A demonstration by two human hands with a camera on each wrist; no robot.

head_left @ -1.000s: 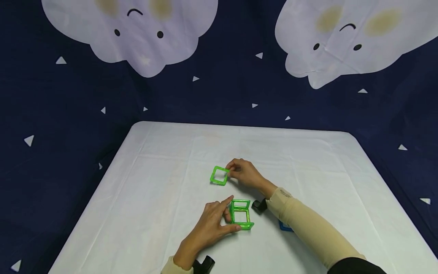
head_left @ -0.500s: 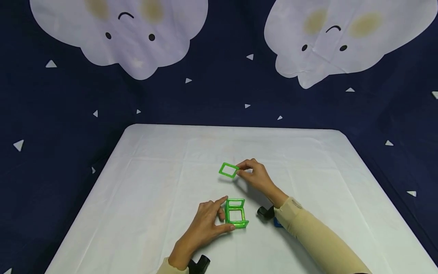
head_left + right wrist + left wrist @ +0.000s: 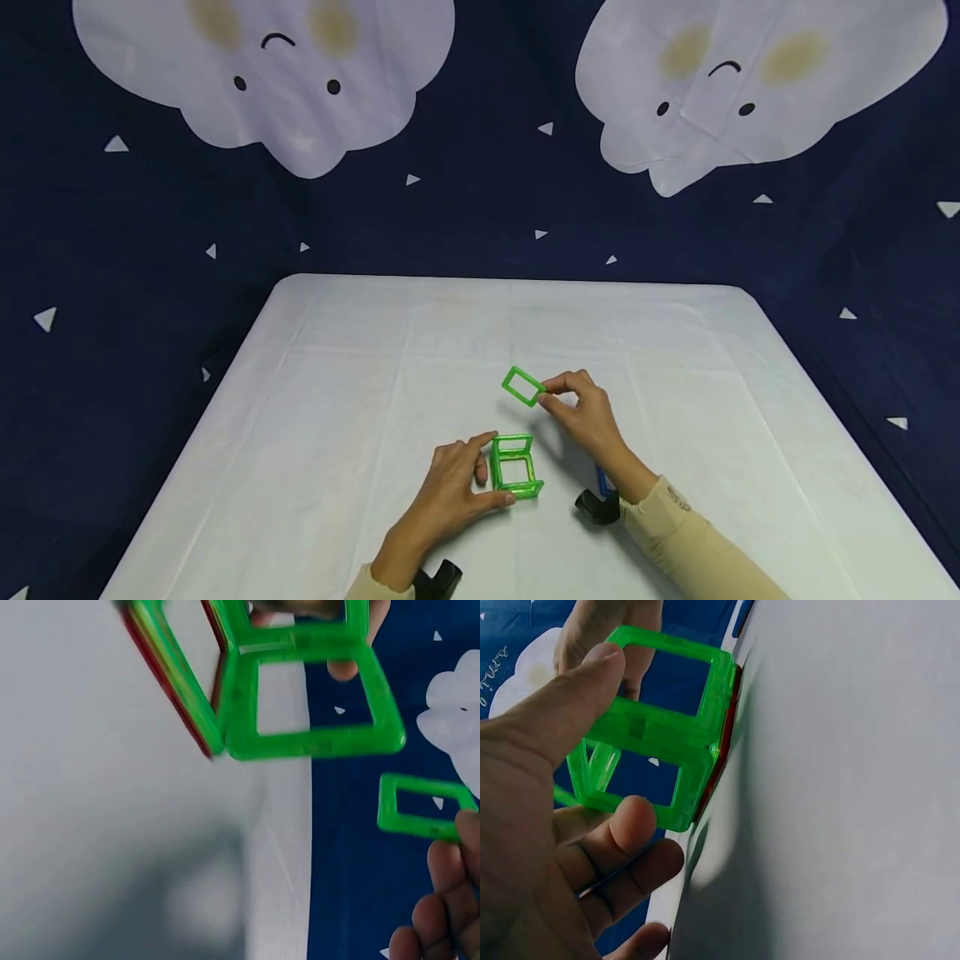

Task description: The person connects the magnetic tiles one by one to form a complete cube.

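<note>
My left hand [image 3: 450,483] holds a small box-like build of green magnetic tiles [image 3: 525,492] on the white table, thumb at its near edge and index finger at its far corner. In the left wrist view, red shows along the underside of this green build [image 3: 667,724]. Farther back, my right hand [image 3: 588,417] pinches one loose green square magnetic tile [image 3: 529,377] by a corner, between thumb and fingers. That tile is tilted and held above the table, apart from the build. The right wrist view shows both the build [image 3: 315,742] and the loose tile [image 3: 420,826].
A blue tile [image 3: 603,482] lies on the table, partly hidden by my right forearm. Black wrist cameras sit under each wrist, the right one [image 3: 597,507] close to the tabletop. Behind the white table [image 3: 360,400] hangs a dark blue cloth [image 3: 495,208] with clouds and small triangles.
My right hand has carried the loose green tile rightward and turned it. The blue tile shows a little differently past the forearm. My left hand keeps its grip on the build.
</note>
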